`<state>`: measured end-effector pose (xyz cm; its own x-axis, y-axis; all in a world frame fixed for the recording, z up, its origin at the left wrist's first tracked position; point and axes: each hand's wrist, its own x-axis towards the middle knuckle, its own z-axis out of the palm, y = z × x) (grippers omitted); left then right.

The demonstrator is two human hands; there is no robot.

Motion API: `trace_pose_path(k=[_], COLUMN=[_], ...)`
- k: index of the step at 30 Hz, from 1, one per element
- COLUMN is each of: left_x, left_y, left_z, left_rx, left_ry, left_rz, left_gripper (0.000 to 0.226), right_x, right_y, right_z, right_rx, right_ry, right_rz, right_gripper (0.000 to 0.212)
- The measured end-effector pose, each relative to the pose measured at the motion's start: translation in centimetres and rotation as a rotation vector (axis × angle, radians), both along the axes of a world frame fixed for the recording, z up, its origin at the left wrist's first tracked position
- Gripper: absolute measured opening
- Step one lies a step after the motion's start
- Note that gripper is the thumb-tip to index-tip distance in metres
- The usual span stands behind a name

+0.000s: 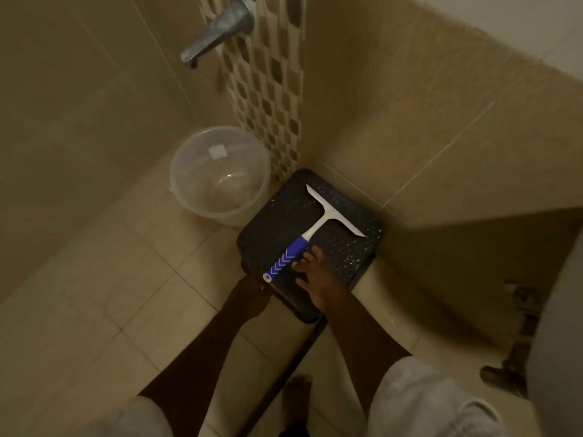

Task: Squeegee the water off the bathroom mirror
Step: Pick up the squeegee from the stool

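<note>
Head view: squeegee point(318, 227) lies flat on a dark textured stool point(277, 222) in the tiled corner, white blade toward the wall, blue-and-white handle pointing back toward the person. Right hand point(310, 272) rests on the stool top just beside the handle, fingers spread and fairly straight, fingertips touching or nearly touching the handle's side; grip released, nothing held. Left hand point(252, 290) is at the stool's near-left edge, right by the handle's end cap; fingers too dark to read, so cannot tell its grip. Clear plastic bucket point(220, 176) stands on the floor tiles just left of the stool, under a metal tap point(217, 29) on the wall. Pale sleeves at bottom of frame.
</note>
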<state>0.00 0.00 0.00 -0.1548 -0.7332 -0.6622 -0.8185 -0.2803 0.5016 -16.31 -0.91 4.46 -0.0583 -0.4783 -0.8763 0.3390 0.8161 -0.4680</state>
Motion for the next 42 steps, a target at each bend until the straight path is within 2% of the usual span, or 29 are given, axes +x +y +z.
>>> trace_pose_path(k=[8,14,17,20,28,36,42], left_x=[-0.8,-1.3,-1.7,-2.2,-5.7,-8.1,-9.6], left_y=[-0.3,0.1,0.4,0.4,0.5,-0.2,-0.3], left_z=[-0.8,-0.7,0.9,3.0,10.7,19.3,26.6], left_rx=[0.093,0.118,0.105,0.089,0.158,0.106,0.064], left_ry=[0.032,0.031,0.076,0.136,0.343,0.283,0.343], left_rz=[0.143,0.198,0.259,0.259,0.185,0.253,0.313], left_gripper=[0.059,0.060,0.060,0.049,0.017,0.022,0.023], right_x=[0.8,0.8,0.2,-0.6,-2.9,-5.0,-6.1], right_y=[-1.0,-0.9,-0.4,-0.1,-0.7,1.0,3.2], right_z=[-1.8,-2.5,-1.9,-0.9,4.8,13.5,20.3], right_rx=[0.041,0.070,0.075,0.078,0.103,-0.012,-0.122], right_ry=[-0.105,-0.086,-0.052,0.008,0.113,0.090,0.053], right_rz=[-0.126,-0.159,-0.160,-0.174,-0.099,-0.073,-0.053], right_gripper=[0.077,0.071,0.062,0.049,0.039,0.041,0.038])
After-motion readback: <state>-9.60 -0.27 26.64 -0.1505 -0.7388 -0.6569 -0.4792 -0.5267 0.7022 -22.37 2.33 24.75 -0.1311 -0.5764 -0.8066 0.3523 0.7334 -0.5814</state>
